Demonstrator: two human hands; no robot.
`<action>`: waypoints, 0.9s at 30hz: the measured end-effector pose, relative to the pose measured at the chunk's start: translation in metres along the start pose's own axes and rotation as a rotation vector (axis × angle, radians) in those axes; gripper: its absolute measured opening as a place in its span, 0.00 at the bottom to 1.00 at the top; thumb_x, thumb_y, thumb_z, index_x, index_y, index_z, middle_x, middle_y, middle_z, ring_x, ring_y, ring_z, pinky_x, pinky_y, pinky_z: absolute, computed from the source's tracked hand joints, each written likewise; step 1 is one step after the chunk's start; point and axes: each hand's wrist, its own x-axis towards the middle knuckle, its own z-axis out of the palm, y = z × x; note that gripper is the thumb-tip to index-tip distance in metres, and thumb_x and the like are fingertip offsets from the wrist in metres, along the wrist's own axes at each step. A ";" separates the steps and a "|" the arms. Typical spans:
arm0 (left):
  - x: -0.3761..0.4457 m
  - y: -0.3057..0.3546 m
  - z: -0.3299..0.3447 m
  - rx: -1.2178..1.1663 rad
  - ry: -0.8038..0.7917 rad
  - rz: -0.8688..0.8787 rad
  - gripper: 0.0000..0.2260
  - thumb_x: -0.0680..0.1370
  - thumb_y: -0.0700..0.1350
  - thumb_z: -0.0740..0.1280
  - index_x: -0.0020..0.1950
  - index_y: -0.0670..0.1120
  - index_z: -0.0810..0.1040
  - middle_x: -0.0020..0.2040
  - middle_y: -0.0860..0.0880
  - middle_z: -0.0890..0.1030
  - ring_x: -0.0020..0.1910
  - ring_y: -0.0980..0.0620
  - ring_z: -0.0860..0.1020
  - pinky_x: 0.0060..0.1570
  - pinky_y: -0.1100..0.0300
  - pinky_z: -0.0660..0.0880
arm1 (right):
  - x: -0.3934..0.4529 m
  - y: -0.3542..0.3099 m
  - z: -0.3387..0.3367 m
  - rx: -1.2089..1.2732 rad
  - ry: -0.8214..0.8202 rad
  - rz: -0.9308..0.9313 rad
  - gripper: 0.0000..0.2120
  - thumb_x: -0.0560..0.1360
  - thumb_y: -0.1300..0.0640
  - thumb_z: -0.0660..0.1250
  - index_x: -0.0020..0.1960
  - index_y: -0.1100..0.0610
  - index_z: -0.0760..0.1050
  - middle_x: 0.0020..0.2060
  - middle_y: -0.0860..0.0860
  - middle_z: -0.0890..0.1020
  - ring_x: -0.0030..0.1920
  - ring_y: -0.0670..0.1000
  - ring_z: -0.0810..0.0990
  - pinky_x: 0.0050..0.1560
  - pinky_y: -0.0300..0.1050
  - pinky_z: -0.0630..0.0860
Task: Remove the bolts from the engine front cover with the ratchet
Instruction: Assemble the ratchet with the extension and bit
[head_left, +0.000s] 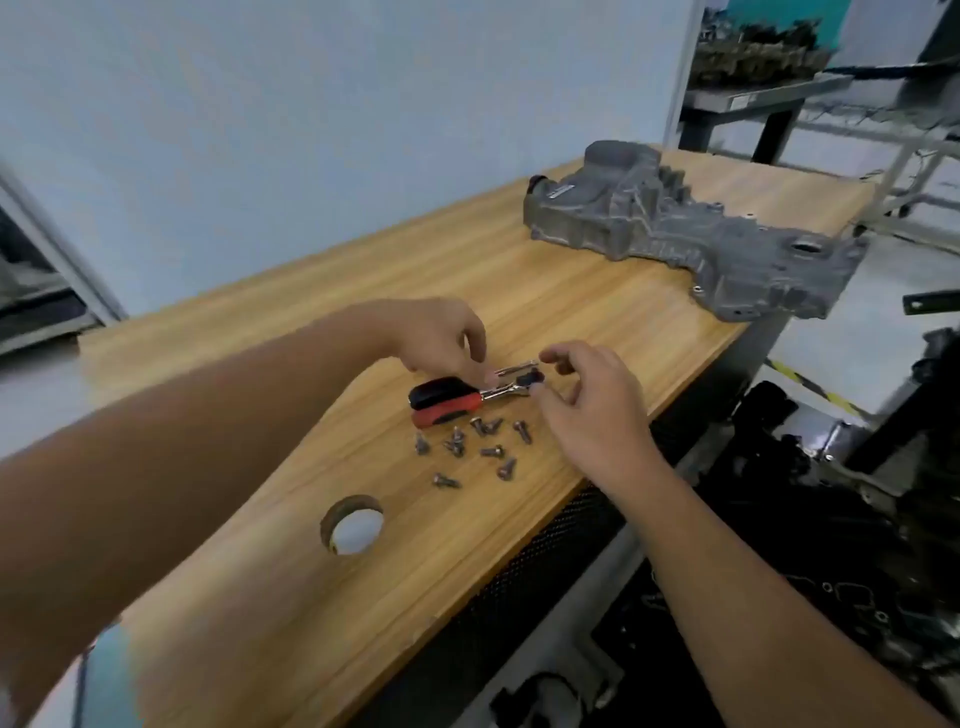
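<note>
The ratchet (447, 404), with a red and black handle, lies on the wooden table (545, 291) among several loose bolts (480, 449). My left hand (441, 338) reaches down from above, and its fingertips pinch the ratchet's metal shaft near the head. My right hand (592, 405) hovers just right of the ratchet head; its fingers are loosely curled, and nothing shows between them. The grey cast engine front cover (675, 228) lies flat at the table's far right corner, well away from both hands.
A round hole (353, 525) is cut through the tabletop near me. The table's right edge drops to a black mesh panel, with dark engine parts (831, 519) below it. A metal bench (753, 104) with parts stands behind. A pale wall lies beyond the far edge.
</note>
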 end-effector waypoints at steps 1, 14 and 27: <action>0.000 -0.001 0.006 0.025 0.032 0.013 0.21 0.75 0.64 0.71 0.58 0.50 0.80 0.52 0.53 0.79 0.51 0.51 0.78 0.50 0.53 0.79 | 0.008 -0.002 0.006 0.006 -0.012 0.040 0.12 0.78 0.51 0.71 0.60 0.43 0.77 0.52 0.44 0.76 0.48 0.48 0.77 0.51 0.47 0.77; 0.044 0.006 0.038 -0.055 0.284 0.131 0.07 0.80 0.52 0.65 0.52 0.50 0.79 0.48 0.51 0.80 0.48 0.49 0.79 0.50 0.47 0.79 | 0.050 0.012 0.014 -0.091 -0.139 -0.126 0.07 0.77 0.54 0.73 0.53 0.53 0.87 0.43 0.47 0.85 0.43 0.43 0.78 0.44 0.30 0.70; 0.054 -0.026 0.030 -0.486 0.599 0.098 0.05 0.84 0.46 0.62 0.49 0.51 0.74 0.43 0.46 0.80 0.36 0.50 0.81 0.36 0.52 0.78 | 0.063 0.015 0.025 -0.020 -0.025 0.087 0.05 0.77 0.52 0.72 0.42 0.48 0.81 0.37 0.42 0.82 0.40 0.39 0.79 0.35 0.28 0.69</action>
